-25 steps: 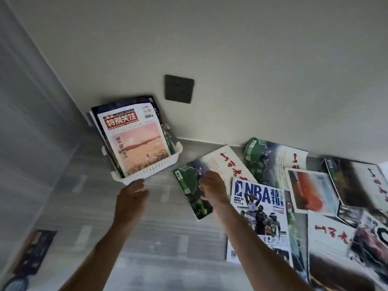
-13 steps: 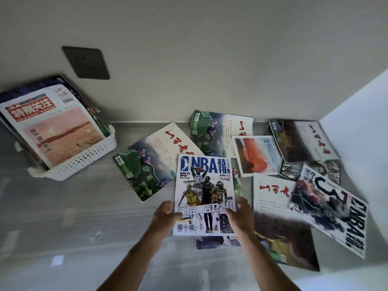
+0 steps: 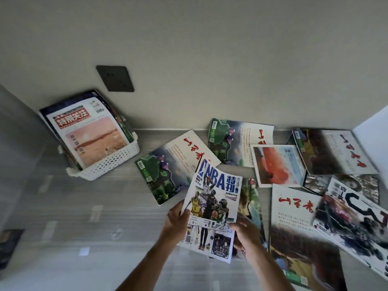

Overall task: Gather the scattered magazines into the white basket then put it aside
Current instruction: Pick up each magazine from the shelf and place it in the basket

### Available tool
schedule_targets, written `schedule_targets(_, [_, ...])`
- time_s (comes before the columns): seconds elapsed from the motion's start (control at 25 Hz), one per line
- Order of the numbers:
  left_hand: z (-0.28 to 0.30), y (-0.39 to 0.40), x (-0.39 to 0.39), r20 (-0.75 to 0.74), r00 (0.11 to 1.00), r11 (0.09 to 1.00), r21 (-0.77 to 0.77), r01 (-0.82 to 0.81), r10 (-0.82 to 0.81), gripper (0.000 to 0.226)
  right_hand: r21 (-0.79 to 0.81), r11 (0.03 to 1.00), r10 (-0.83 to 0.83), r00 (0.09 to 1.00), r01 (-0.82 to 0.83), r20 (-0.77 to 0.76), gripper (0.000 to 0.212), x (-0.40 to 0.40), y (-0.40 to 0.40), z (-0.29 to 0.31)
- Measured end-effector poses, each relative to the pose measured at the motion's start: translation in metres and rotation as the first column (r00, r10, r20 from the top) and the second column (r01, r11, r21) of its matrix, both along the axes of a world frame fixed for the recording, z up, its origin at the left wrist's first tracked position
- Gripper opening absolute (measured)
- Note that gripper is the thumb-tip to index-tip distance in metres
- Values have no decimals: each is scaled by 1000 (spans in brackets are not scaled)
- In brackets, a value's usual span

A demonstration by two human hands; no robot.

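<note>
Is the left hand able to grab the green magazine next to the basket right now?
Probably not yet: the left hand is busy gripping the NBA magazine with the right hand. The green magazine itself lies uncovered nearby.

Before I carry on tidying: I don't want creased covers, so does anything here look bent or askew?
Yes. The NBA magazine held by the left hand and right hand is bowed, its top corner curling. The magazines in the white basket lean tilted against the wall.
</note>
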State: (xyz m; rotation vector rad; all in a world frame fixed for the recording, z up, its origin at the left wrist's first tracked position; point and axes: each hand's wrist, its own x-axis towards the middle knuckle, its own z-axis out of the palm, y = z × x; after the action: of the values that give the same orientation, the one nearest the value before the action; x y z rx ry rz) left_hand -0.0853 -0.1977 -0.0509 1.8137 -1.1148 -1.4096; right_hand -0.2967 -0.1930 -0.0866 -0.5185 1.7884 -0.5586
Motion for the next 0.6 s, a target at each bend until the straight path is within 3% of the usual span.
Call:
schedule_targets(0.16, [23,14,47,-149,987,985,-169,35,-61,17,-183,980,94,992,-77,82,32,23,-29,25])
schedule_targets(0.24, [35,16,75,-188,982,983,-182,-18,-17,26,-275,955,159,974,-111,159,26,38,-42,43])
schedule_targets(0.28, [41,14,89,-199,979,979,-186,-81,43,18,-329,935,197,964,-130,180,27,47,-46,52])
schedule_targets(0.32, [47,11,104,-181,976,967,-203,-157,121,9,-389,911,229,954,-140,194,28,60,-48,58])
schedule_targets(0.48, [66,5,150,-41,902,835,-361,-415,430,30,-531,808,359,928,-256,99,20,115,-39,68])
schedule_targets(0.6, [63,18,175,79,868,797,-445,-410,491,23,-562,742,407,912,-365,-55,17,153,-31,66])
